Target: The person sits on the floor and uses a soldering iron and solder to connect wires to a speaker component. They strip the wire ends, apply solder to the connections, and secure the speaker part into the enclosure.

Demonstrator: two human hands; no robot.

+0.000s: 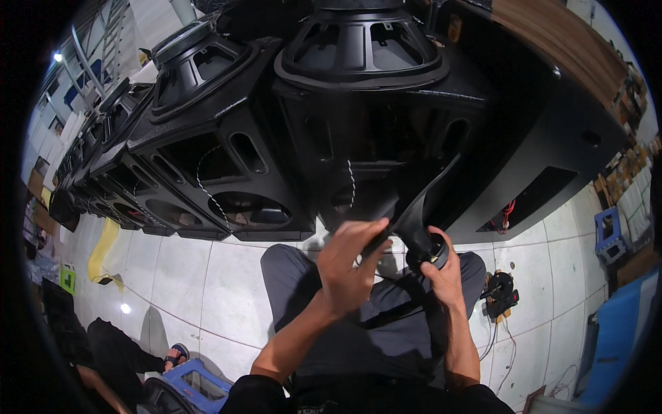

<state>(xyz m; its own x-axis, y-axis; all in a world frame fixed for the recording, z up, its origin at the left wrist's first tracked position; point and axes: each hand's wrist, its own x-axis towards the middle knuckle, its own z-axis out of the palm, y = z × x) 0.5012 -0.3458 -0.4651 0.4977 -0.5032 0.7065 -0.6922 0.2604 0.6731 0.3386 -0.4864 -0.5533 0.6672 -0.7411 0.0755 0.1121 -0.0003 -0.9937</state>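
Head view: both hands' grip holds a black horn (420,207) (left hand (348,265), right hand (441,272))

White tiled floor (207,276). Row of black speaker cabinets (207,159) recedes left across it. Blue stool (608,234) right of cabinets; windows (52,103) far left.

1. The horn (420,207) gripped by the left hand (348,265) and right hand (441,272) is black with a smooth, faintly glossy skin, likely moulded plastic, though the view is dim.
2. The speaker cabinet (386,131) has a rough, speckled matt black coating.
3. The woofer frame (362,45) looks like matt black metal.
4. The floor tiles (200,276) are pale and glossy, reflecting lamps.
5. The trousers (331,331) are soft grey cloth.
6. The stool (196,383) is shiny blue plastic.
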